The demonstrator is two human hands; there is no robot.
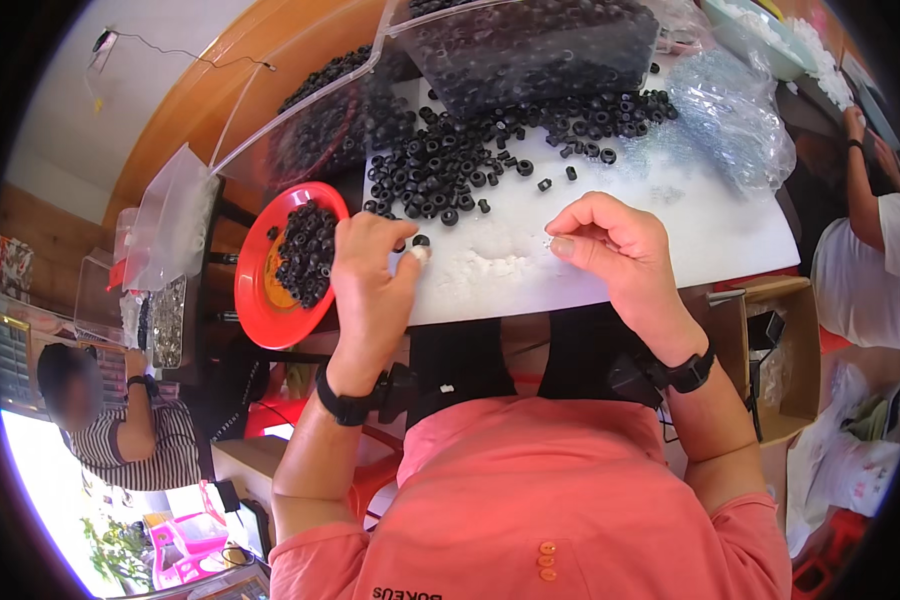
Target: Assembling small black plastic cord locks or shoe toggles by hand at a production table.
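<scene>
My left hand [370, 285] is curled at the left of the white work surface [690, 240]. A small black ring-shaped part [421, 240] shows at its fingertips, and something white covers or touches the thumb tip. My right hand [620, 245] is closed in a pinch over the surface; a tiny glinting bit shows at its fingertips, too small to name. Between the hands lies a patch of small white pieces [485, 270]. Beyond them spreads a loose pile of black ring-shaped parts [435, 165]. Close to my left hand, a red plate [255, 285] holds more of these.
Behind the pile stand clear bins, one [530, 60] full of black parts. Clear plastic bags [740, 120] lie at the right, near a pale green bowl [770, 45] with white pieces. A cardboard box [790, 400] is below the right edge. People sit at both sides.
</scene>
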